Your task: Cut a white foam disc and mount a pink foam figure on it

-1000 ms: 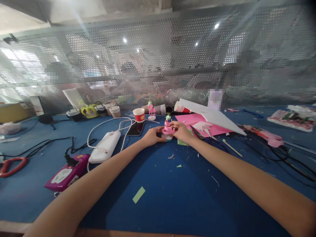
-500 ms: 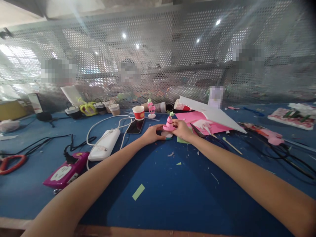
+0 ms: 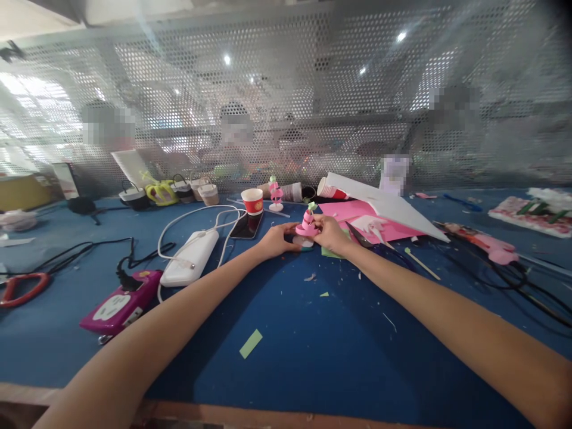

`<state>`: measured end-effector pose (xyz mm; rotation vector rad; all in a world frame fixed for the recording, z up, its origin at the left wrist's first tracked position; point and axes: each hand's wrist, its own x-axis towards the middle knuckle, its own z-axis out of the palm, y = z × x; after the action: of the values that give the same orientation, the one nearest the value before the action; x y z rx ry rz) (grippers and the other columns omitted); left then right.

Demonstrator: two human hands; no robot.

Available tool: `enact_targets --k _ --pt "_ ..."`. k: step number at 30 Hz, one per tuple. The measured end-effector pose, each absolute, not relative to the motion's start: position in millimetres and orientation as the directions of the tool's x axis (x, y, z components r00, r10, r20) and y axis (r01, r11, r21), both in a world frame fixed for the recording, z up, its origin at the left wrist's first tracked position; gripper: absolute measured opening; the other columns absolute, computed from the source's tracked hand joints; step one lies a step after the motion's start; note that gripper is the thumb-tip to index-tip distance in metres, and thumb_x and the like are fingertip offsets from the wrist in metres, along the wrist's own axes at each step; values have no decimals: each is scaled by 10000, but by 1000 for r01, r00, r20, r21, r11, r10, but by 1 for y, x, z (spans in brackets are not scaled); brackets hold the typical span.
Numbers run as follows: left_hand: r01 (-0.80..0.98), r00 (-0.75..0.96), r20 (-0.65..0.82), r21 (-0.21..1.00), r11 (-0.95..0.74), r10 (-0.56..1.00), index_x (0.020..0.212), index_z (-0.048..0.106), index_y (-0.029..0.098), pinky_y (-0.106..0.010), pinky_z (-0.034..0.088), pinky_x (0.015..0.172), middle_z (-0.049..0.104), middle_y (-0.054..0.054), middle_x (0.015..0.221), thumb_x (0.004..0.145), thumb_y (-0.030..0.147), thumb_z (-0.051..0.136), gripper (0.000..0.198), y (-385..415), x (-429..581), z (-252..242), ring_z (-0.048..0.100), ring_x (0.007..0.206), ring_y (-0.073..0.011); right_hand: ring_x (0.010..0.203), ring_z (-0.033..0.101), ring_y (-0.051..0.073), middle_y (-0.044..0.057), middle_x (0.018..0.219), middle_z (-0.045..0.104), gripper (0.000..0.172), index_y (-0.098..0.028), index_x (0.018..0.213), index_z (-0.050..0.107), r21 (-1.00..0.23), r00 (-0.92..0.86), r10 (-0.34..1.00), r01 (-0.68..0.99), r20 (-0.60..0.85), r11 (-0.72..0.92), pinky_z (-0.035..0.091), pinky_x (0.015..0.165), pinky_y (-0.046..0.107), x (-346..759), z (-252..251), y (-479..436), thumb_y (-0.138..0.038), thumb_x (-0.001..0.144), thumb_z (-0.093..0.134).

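Observation:
A small pink spiral paper craft (image 3: 307, 226) with a pale green piece on top stands upright over a white round base (image 3: 304, 242). My left hand (image 3: 277, 240) curls around its left side, fingers on the base and lower pink coil. From the right, my right hand (image 3: 331, 234) pinches the pink coil. My fingers hide parts of the craft. A similar pink spiral on a white disc (image 3: 276, 196) stands behind it, beside a red and white paper cup (image 3: 252, 202).
A white power bank (image 3: 190, 259) with a cable, a phone (image 3: 246, 226) and a purple power strip (image 3: 120, 304) lie left. To the right are pink sheets (image 3: 397, 229), scissors (image 3: 360, 236), white foam board (image 3: 393, 202) and a pink glue gun (image 3: 494, 247). A perforated metal screen (image 3: 286, 89) stands behind.
The view has shifted slightly. Both hands keep their hold on the pink spiral craft, with no clear movement of it on the table.

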<state>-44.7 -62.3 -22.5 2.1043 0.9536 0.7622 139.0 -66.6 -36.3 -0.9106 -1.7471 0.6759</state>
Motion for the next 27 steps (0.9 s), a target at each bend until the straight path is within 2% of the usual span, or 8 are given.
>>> enact_targets --k 6,10,20,27 --pt "367 556 242 787 -496 795 1233 562 156 -400 463 971 661 -110 1180 570 158 776 696 -61 -45 -24 612 1105 -264 571 547 148 -19 601 601 189 -185 750 607 -785 -209 826 259 523 562 425 553 270 139 -37 -66 -254 594 688" --pt "355 548 246 797 -489 799 1231 565 145 -417 467 967 663 -121 1172 556 147 782 709 -62 -44 -24 610 1106 -273 633 599 174 2 664 648 190 -191 763 616 -789 -206 828 251 522 561 471 614 300 139 -39 -64 -258 601 689" --pt "377 540 229 794 -477 810 1214 567 158 -416 454 981 661 -114 1178 563 162 788 687 -65 -44 -21 608 1111 -258 774 652 211 39 810 694 339 -207 880 603 -804 -144 841 250 521 540 514 702 339 141 -43 -62 -269 573 733" --pt "379 538 243 786 -489 807 1208 576 137 -405 469 955 674 -118 1148 560 150 778 679 -63 -45 -22 623 1080 -269 769 656 212 41 797 689 327 -220 836 594 -815 -160 849 239 503 528 515 684 339 138 -37 -67 -321 567 752"
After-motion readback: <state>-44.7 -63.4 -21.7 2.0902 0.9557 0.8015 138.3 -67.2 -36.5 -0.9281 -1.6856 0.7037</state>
